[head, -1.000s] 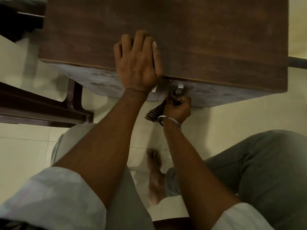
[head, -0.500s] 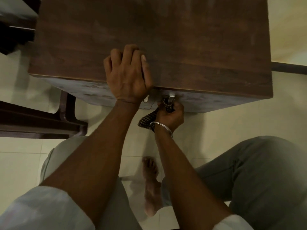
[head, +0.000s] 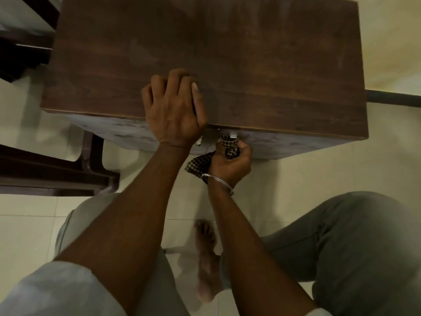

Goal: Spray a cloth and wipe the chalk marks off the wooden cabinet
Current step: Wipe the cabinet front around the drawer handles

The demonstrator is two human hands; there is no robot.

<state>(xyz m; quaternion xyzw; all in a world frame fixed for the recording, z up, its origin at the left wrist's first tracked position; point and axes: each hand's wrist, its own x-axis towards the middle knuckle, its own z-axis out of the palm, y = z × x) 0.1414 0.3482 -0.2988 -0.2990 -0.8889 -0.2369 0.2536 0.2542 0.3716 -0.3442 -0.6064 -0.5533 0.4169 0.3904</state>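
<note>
Checked cloth is bunched in your right hand, fist closed around it, pressed against the front face of the wooden cabinet just under the top edge, next to a small metal handle; a loose corner hangs out left of the wrist. Pale chalky smears show on the cabinet front. Your left hand rests palm-down on the cabinet top at its front edge, fingers curled, holding nothing. Metal bangle on right wrist. Bare foot on tiled floor below.
</note>
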